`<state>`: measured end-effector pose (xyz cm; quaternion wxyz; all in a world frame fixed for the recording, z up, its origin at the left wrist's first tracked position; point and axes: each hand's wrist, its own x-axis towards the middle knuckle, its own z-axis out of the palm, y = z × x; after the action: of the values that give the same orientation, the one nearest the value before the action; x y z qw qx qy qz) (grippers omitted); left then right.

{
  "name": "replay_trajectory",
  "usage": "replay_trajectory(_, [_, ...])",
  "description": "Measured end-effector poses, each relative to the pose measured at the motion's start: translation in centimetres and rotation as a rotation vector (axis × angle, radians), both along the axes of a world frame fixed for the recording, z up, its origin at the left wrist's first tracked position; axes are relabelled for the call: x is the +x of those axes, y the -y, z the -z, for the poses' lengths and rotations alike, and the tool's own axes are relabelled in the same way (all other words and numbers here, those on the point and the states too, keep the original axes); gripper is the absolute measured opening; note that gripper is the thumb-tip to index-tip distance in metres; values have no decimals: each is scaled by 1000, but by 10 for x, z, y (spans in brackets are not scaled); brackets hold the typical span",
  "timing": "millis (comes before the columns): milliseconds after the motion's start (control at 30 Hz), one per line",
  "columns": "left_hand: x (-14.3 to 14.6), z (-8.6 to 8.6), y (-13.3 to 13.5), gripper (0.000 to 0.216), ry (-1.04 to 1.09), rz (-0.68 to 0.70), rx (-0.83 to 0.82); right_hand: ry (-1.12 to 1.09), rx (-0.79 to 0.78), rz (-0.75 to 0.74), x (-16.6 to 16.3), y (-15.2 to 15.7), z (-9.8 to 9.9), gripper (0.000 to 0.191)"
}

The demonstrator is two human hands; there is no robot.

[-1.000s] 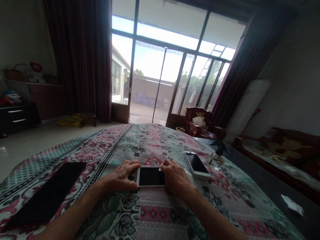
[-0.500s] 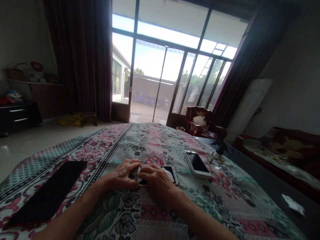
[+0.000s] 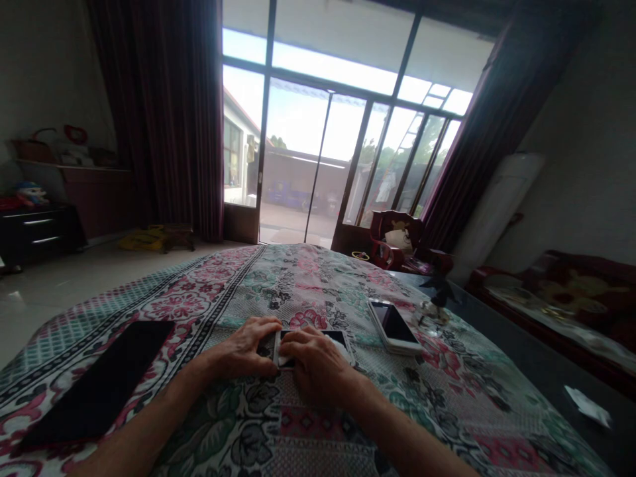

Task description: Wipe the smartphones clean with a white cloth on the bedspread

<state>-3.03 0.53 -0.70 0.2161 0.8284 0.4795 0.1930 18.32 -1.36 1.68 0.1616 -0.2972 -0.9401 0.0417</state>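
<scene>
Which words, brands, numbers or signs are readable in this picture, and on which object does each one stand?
No text can be read in this picture.
Smartphone under the left hand and the right hand: dark screen, nothing written shows.
Second smartphone: dark screen, no brand shows.
Flat black slab: blank.
Paper scrap: too small and blurred to tell.

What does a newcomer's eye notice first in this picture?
The bright glass doors at top centre strike first. Lower, the left hand and right hand cover a phone on the flowered cloth; a second phone lies right of them, a dark tablet left.
</scene>
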Motion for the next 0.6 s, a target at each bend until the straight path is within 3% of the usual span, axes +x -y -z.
replay_trajectory(133, [-2, 4, -2, 72, 6, 2, 9, 14, -12, 4, 1, 4, -4, 25])
replay_trajectory(333, [1, -5, 2, 71, 0, -2, -9, 28, 18, 105, 2, -3, -4, 39])
replay_trajectory(600, [-2, 2, -1, 75, 11, -2, -5, 15, -37, -2, 2, 9, -7, 27])
